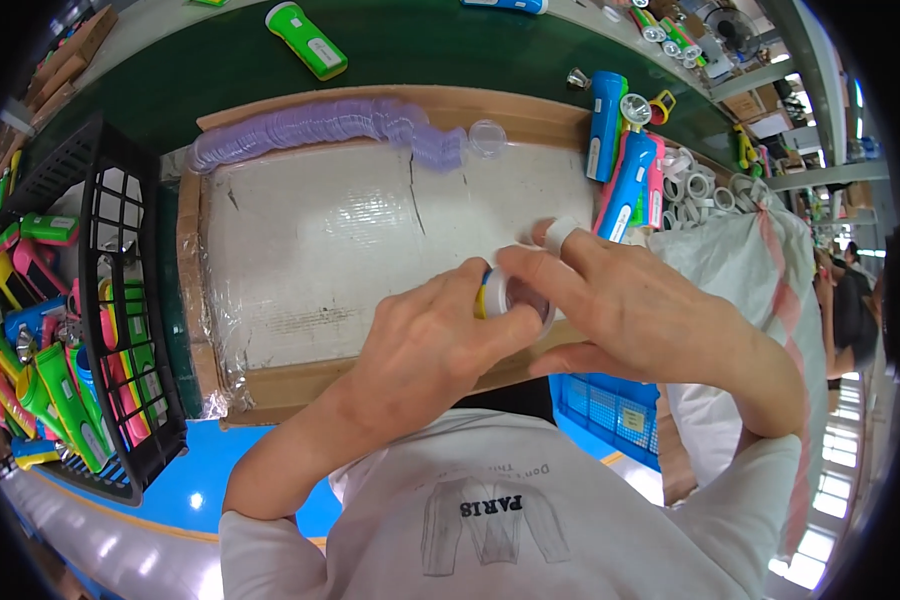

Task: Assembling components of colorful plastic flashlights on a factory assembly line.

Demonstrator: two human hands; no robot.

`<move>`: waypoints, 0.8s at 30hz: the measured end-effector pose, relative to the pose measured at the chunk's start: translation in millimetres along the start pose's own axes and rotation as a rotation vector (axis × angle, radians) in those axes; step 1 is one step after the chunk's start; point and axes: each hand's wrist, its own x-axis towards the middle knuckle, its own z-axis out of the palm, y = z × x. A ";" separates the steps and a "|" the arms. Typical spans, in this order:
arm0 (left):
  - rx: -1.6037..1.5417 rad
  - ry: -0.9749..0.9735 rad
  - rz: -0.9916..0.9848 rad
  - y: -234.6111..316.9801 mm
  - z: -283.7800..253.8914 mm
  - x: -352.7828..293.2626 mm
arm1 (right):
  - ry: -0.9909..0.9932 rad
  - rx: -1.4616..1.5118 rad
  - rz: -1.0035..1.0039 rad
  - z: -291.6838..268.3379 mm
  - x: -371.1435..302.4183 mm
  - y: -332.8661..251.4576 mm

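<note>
My left hand [425, 325] is closed around a flashlight [499, 293] with a white rim and a bit of yellow and blue showing; its head faces right and most of its body is hidden by my fingers. My right hand [620, 300] curves over that head, its index fingertip at the white rim and its thumb held apart. A white band [561, 234] circles a finger of this hand. Both hands are above the near right part of a shallow cardboard tray [320, 220]. Along its far side lies a long row of clear purplish discs [320, 125], with a single disc [487, 138] beside it.
A black basket [120, 300] full of colourful flashlights stands left. Blue flashlights [606, 120] stand at the tray's right corner, near white rings [705, 190] and a white sack [740, 260]. A green flashlight [308, 42] lies beyond the tray. A blue crate [605, 415] is below right.
</note>
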 end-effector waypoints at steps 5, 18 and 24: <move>-0.007 -0.010 0.019 0.1 1.3 -0.6 | 0.139 0.183 -0.001 23.8 -1.5 8.3; -0.122 0.131 -0.047 -18.3 26.7 5.9 | 0.292 0.171 0.174 38.9 5.0 32.0; -0.772 -0.308 -0.612 -24.9 25.0 15.7 | 0.384 0.238 0.011 64.6 13.4 66.4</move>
